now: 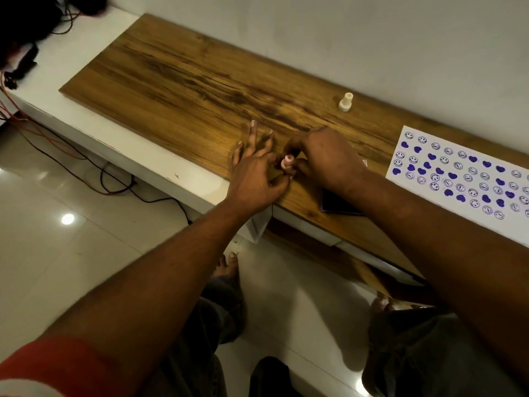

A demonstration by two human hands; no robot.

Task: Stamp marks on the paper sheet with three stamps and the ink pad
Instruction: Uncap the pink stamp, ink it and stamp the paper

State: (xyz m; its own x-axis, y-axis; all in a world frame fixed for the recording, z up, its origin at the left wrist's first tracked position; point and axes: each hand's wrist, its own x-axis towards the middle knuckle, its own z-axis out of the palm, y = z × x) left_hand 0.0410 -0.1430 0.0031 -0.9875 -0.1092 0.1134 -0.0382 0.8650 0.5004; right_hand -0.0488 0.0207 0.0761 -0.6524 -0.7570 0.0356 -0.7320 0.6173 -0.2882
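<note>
A small pale stamp (287,162) stands near the front edge of the wooden top, between my two hands. My right hand (320,156) curls over it, fingertips pinching it. My left hand (254,170) touches the same stamp with thumb and a finger while its other fingers spread over the wood. A second cream stamp (345,102) stands upright farther back. The dark ink pad (336,203) lies at the front edge, partly under my right wrist. The white paper sheet (461,179) on the right bears several rows of blue smileys and hearts. A third stamp is not visible.
The wooden top (177,73) rests on a white low cabinet (120,138) against a pale wall. Red and black cables (57,144) and dark gear sit at far left. My feet and knees are below, on glossy floor tiles.
</note>
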